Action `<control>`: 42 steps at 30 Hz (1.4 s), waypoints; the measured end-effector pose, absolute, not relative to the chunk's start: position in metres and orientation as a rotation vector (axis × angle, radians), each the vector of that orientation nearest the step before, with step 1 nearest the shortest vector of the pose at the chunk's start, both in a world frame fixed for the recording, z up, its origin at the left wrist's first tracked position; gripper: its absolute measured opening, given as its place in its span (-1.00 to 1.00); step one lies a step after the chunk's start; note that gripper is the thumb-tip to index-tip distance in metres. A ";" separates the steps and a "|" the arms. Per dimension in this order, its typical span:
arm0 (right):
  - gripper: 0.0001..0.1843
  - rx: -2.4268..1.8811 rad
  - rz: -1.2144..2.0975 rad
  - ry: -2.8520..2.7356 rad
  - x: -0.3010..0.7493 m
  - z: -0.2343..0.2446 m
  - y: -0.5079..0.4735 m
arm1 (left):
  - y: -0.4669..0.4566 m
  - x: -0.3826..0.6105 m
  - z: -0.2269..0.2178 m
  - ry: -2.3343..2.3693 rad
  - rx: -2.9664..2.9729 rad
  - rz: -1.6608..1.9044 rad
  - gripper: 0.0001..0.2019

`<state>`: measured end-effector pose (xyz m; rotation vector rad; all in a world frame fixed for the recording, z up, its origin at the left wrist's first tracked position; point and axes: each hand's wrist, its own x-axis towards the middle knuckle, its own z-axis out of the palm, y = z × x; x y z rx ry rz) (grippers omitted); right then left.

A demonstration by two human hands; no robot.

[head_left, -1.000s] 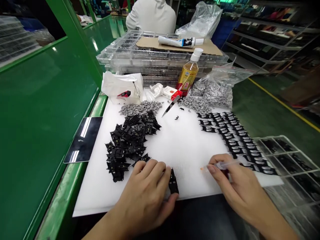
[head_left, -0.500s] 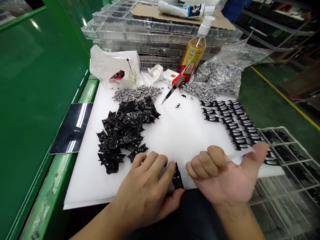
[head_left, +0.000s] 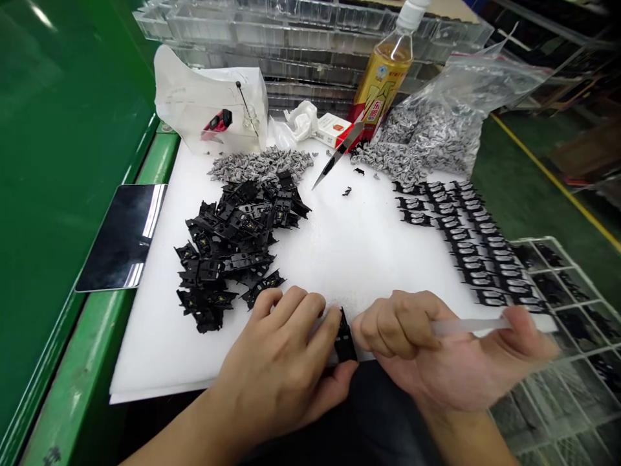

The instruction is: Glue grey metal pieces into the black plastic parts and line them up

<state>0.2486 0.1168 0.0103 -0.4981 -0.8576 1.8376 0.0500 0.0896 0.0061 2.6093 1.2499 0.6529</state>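
Change vs. 1.0 s ago: right hand [head_left: 436,356] has turned over from palm-down to palm-up and closed in on the left. The clear syringe [head_left: 466,325], earlier tip-down on the sheet, now lies level across the palm. Left hand [head_left: 286,362] has stayed put.

White foam sheet [head_left: 349,259] lies on the green bench [head_left: 72,162].
- Far edge: stack of clear moulded trays [head_left: 291,39], number not countable.
- Right edge: 1 clear compartment tray [head_left: 563,310], dark parts in its cells.
- Far right corner: 1 clear plastic bag [head_left: 436,129], open, grey metal clips spilling onto the sheet.
- Far left corner: 1 white bag [head_left: 208,103], a red-and-black item showing through.
- Left half: loose pile of black plastic parts [head_left: 233,243].
- Right half: black fitted parts in rows [head_left: 466,239], too many to count.
- Off the left edge: 1 dark phone [head_left: 121,236], face up.
- 1 bottle [head_left: 383,77] of amber liquid, white cap, yellow label with red writing, unreadable.
- Smaller heap of grey clips [head_left: 259,165] just beyond the black pile.

Hands, near edge:
- Left: fingers bent, pinching one black part [head_left: 344,340] upright between thumb and fingertips.
- Right: fingers curled around the syringe, thumb at its outer end, knuckles just beside the part.

Small items, far middle:
- 1 pair of tweezers [head_left: 337,158].
- 1 red-and-white box [head_left: 334,129], print too small to read.
- 2 loose black bits [head_left: 347,191].
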 end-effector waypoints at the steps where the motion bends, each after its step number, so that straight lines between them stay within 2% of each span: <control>1: -0.38 -0.490 1.841 -0.857 0.249 0.010 0.116 | 0.090 0.050 0.006 1.251 2.610 0.653 -0.63; 32: -0.38 -0.512 1.753 -0.898 0.255 0.007 0.110 | 0.089 0.052 0.008 1.303 2.645 0.633 -0.62; 42: -0.32 -0.633 1.794 -1.029 0.253 0.017 0.106 | 0.089 0.052 0.007 1.292 2.649 0.659 -0.62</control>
